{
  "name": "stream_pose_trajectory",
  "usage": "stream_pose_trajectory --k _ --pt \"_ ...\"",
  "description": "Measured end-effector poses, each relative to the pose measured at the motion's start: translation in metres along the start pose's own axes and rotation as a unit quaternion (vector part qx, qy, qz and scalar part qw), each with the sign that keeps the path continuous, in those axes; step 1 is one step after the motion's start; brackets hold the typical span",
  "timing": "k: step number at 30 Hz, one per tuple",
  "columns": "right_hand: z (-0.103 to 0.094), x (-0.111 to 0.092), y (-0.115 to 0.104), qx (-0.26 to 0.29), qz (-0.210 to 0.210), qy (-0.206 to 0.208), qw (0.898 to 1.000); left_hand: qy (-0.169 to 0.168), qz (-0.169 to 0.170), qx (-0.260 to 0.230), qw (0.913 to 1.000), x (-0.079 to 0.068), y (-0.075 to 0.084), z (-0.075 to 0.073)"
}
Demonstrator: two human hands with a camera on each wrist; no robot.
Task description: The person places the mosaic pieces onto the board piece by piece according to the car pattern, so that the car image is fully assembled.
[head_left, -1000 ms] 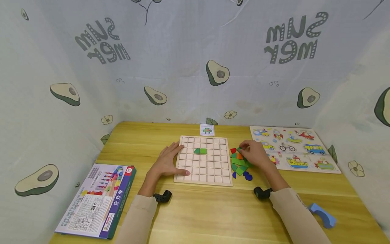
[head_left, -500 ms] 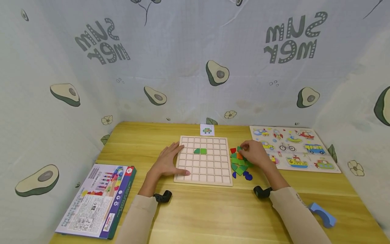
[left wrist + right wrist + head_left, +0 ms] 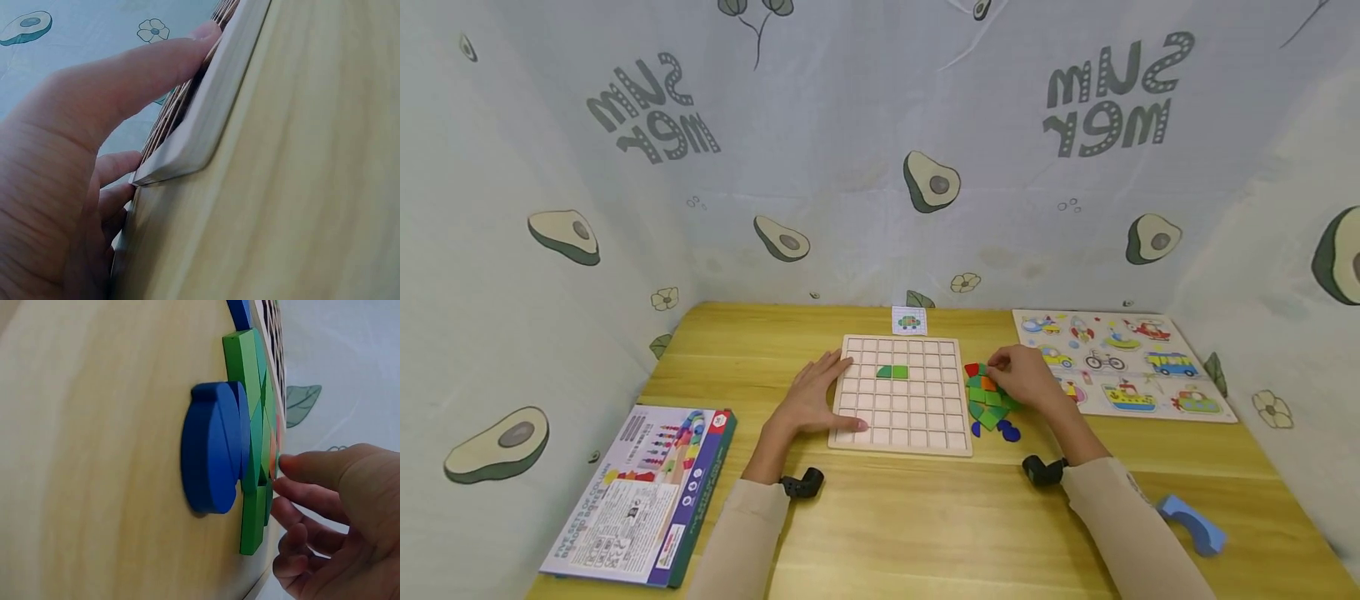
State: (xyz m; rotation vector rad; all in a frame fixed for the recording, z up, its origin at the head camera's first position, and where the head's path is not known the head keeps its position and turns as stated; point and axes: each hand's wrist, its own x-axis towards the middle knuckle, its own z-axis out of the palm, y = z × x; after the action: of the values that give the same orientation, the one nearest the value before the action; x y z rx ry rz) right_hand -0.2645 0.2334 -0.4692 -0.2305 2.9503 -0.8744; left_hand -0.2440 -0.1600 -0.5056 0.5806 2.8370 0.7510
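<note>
A wooden grid board (image 3: 917, 408) lies on the table, a green quarter-round piece (image 3: 884, 372) and a green square (image 3: 900, 372) side by side in its cells. My left hand (image 3: 808, 400) rests on the board's left side, fingers on its edge and thumb on the near left cells; the left wrist view shows the thumb on the rim. To the right of the board is a pile of flat coloured pieces (image 3: 985, 397). My right hand (image 3: 1026, 377) pinches a green piece (image 3: 982, 369) at the pile's far side, mostly hidden by the fingertips. Blue pieces (image 3: 212, 447) lie nearest the right wrist camera.
A small picture card (image 3: 909, 321) stands behind the board. At the back right lies a vehicle puzzle board (image 3: 1123, 367), partly behind the right hand. A boxed toy set (image 3: 636, 496) is at left, and a blue arch block (image 3: 1193, 525) at right front.
My right hand has shifted slightly left, and the green piece at its fingertips has moved closer to the red piece. My left hand keeps its place on the board.
</note>
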Motion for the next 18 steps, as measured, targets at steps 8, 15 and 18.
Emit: stream_pose_trajectory --k 8,15,18 --pt "0.0014 0.0011 0.0003 -0.010 -0.013 -0.004 1.000 0.001 -0.001 -0.005 1.0000 -0.0017 -0.0001 0.0024" --pt "-0.0013 0.0033 0.0004 -0.007 0.010 -0.017 1.000 0.003 0.003 -0.007 1.0000 -0.0017 0.0003 0.0012" --pt "-0.0027 0.0051 0.0009 -0.009 0.011 -0.024 1.000 -0.002 0.003 -0.001 1.0000 -0.0016 0.0017 -0.0020"
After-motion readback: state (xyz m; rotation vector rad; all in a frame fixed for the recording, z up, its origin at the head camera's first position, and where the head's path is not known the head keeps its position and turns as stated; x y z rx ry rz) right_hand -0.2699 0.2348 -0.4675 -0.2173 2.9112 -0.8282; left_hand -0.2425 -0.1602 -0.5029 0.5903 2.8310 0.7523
